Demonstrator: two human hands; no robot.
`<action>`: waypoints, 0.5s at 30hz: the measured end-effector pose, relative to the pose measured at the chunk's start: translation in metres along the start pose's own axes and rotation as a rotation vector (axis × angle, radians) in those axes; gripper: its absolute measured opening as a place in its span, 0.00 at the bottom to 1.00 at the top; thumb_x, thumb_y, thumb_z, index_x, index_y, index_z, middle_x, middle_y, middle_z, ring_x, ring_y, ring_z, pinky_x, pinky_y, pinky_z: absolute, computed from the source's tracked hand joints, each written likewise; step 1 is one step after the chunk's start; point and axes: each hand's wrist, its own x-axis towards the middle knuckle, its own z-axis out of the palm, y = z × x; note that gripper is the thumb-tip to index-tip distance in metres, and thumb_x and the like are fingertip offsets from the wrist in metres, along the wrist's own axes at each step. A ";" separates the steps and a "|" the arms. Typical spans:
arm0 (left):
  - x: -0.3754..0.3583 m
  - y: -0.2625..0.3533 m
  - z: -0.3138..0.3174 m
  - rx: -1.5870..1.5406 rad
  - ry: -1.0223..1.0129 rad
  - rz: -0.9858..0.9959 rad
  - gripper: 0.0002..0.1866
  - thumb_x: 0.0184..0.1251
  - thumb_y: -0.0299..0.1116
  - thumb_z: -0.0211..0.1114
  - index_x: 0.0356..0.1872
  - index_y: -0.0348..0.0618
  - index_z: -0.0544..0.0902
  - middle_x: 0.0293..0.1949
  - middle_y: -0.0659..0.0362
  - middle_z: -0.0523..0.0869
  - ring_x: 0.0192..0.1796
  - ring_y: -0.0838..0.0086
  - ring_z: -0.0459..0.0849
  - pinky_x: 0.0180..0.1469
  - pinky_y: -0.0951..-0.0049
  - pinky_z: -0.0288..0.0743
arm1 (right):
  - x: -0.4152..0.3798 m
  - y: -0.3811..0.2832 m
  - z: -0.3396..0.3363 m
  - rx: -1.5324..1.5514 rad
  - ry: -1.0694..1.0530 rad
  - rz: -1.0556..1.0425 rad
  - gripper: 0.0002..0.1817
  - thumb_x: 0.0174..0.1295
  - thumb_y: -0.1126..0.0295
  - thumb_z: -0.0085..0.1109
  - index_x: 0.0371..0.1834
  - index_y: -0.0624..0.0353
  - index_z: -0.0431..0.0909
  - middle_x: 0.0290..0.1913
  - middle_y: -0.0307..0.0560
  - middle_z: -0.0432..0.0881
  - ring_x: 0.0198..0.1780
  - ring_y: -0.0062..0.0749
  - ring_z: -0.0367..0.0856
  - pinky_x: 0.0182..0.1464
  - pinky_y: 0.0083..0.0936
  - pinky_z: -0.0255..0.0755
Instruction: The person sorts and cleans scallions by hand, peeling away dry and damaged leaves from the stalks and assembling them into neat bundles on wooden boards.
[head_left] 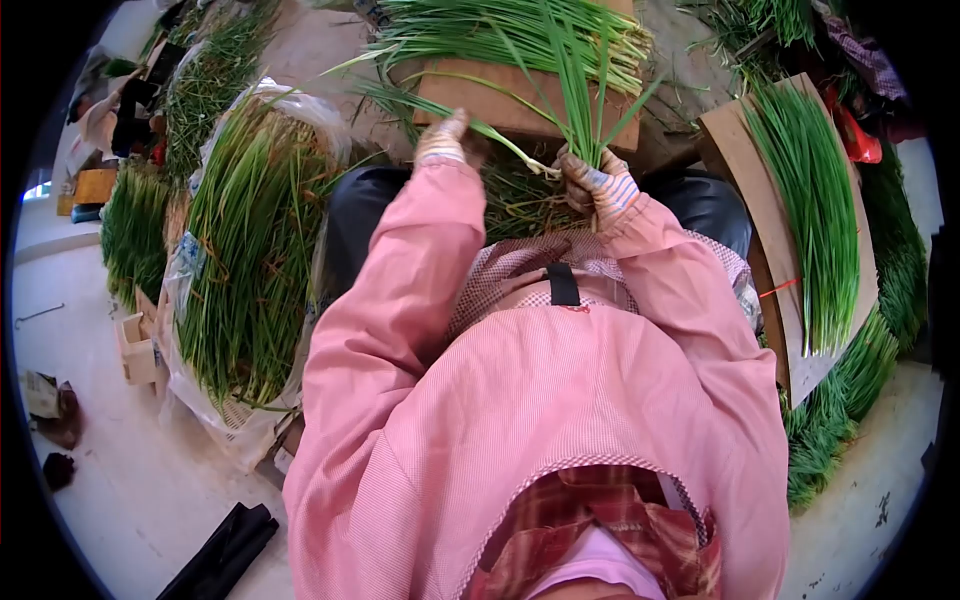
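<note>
My right hand (598, 188), in a striped glove, grips a small bunch of green chives (580, 105) by its white ends, blades pointing away from me. My left hand (443, 139), also gloved, pinches a single chive stalk (500, 140) whose pale end reaches towards the bunch. Both hands hover over my lap, just in front of a cardboard board (470, 100) with a heap of chives (500, 35) lying across it. Pink sleeves cover both arms.
A large sack of chives (250, 240) lies at my left in clear plastic. A cardboard sheet (735, 150) holding sorted chives (815, 210) leans at my right, with more bundles (840, 410) below it. Further chive piles (135, 225) sit at far left on pale floor (130, 480).
</note>
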 end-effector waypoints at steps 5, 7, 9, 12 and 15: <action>-0.037 0.110 -0.001 0.242 0.269 0.768 0.14 0.51 0.31 0.64 0.38 0.41 0.73 0.25 0.59 0.76 0.27 0.71 0.76 0.28 0.74 0.74 | -0.017 -0.029 -0.027 -0.255 0.001 0.077 0.16 0.47 0.61 0.63 0.35 0.56 0.71 0.24 0.37 0.73 0.12 0.15 0.60 0.12 0.13 0.48; -0.045 0.129 -0.002 0.038 0.049 0.876 0.11 0.51 0.28 0.61 0.36 0.40 0.74 0.24 0.59 0.76 0.24 0.73 0.75 0.24 0.75 0.73 | -0.022 -0.036 -0.029 -0.533 0.107 0.158 0.19 0.46 0.54 0.62 0.34 0.54 0.71 0.24 0.38 0.75 0.13 0.16 0.64 0.14 0.12 0.52; -0.068 0.117 0.000 0.052 -0.105 0.712 0.10 0.49 0.27 0.61 0.35 0.40 0.74 0.24 0.60 0.76 0.23 0.74 0.75 0.23 0.77 0.72 | -0.018 -0.043 -0.025 -0.599 0.133 0.216 0.21 0.47 0.51 0.60 0.37 0.54 0.71 0.29 0.37 0.75 0.19 0.18 0.69 0.13 0.11 0.52; -0.099 0.083 0.001 0.044 -0.264 0.157 0.07 0.46 0.32 0.64 0.24 0.49 0.73 0.17 0.66 0.72 0.13 0.81 0.64 0.14 0.80 0.58 | -0.006 -0.045 -0.031 -0.317 0.218 0.504 0.21 0.50 0.50 0.56 0.41 0.52 0.71 0.29 0.38 0.75 0.20 0.19 0.71 0.14 0.11 0.60; -0.105 0.024 0.003 0.215 -0.274 0.015 0.13 0.48 0.38 0.65 0.18 0.49 0.69 0.13 0.67 0.65 0.10 0.82 0.58 0.11 0.80 0.47 | -0.008 -0.043 -0.037 0.001 0.038 0.572 0.16 0.55 0.55 0.51 0.41 0.53 0.72 0.26 0.38 0.76 0.18 0.21 0.71 0.15 0.11 0.65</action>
